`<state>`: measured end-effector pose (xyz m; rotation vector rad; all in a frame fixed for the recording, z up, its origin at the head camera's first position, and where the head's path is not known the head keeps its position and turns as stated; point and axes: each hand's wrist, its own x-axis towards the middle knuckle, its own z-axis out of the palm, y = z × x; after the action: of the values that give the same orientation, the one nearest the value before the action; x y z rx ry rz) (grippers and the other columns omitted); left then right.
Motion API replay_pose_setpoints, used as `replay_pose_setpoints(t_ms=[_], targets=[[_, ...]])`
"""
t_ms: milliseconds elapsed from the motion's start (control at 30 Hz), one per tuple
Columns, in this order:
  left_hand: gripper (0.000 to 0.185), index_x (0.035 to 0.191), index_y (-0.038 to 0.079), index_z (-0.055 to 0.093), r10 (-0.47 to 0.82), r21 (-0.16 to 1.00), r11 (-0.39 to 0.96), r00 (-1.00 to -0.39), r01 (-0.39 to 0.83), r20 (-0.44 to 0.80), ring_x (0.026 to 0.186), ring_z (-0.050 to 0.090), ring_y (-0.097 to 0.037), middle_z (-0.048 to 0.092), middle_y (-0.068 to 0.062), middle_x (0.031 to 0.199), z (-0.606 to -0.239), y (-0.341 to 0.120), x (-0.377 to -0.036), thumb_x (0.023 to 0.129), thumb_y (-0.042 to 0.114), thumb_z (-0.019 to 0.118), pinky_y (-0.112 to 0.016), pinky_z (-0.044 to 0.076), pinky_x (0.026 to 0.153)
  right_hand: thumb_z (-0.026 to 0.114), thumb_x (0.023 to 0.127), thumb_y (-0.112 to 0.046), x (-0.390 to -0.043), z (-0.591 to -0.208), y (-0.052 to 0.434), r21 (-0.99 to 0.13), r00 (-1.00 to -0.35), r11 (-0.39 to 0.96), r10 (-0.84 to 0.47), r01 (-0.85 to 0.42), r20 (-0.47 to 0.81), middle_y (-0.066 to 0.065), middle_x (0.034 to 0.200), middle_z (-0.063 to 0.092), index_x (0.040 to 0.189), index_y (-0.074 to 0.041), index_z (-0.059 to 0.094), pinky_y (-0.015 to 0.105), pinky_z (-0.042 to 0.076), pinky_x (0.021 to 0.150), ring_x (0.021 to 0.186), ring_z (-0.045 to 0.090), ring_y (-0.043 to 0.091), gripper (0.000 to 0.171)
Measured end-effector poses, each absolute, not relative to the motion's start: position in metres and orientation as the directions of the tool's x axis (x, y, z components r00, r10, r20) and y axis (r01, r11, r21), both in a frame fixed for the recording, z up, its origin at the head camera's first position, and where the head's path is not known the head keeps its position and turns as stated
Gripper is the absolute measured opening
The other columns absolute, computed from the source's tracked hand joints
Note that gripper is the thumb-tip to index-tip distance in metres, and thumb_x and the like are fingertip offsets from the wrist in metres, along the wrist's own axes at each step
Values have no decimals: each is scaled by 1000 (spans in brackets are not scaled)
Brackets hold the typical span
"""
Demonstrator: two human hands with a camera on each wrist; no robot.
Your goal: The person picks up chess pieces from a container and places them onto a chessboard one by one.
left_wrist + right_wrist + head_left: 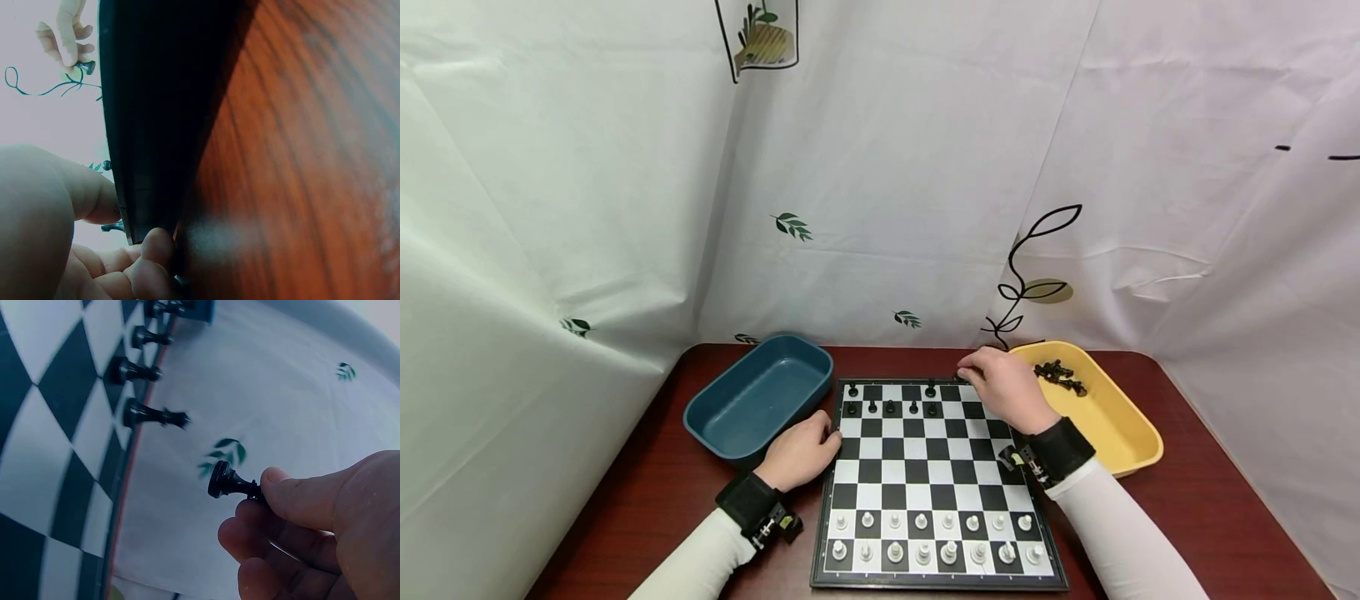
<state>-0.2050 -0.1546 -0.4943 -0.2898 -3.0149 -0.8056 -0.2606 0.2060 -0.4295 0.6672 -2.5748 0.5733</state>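
A black-and-white chessboard lies on the brown table. My left hand grips its left edge, thumb on top and fingers curled under the dark rim. Over the board's far right corner my right hand pinches a black chess piece between thumb and fingers, held just above the board. Several black pieces stand in the far rows. White pieces fill the two near rows.
A blue tray with nothing visible inside sits left of the board. To the right, a yellow tray holds several loose black pieces. White printed curtains close in the table at the back and sides.
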Motion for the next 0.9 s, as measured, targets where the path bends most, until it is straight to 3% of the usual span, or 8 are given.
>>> replay_pose_setpoints(t_ms=[333, 900], targets=[[15, 93, 18, 59, 177, 493, 850, -982, 182, 58, 62, 50, -15, 52, 2, 72, -494, -155, -205, 105, 25, 64, -37, 42, 60, 81, 102, -13, -267, -450, 196, -298, -852, 827, -351, -477, 389, 5, 100, 77, 106, -9, 84, 48, 59, 83, 91, 74, 25, 6], [16, 93, 18, 58, 174, 491, 853, -983, 179, 56, 63, 51, -16, 52, 2, 72, -494, -154, -205, 105, 26, 65, -37, 42, 61, 83, 101, -14, -273, -463, 192, -290, -857, 841, -330, -457, 395, 5, 99, 77, 104, -8, 85, 49, 59, 84, 92, 75, 27, 7]])
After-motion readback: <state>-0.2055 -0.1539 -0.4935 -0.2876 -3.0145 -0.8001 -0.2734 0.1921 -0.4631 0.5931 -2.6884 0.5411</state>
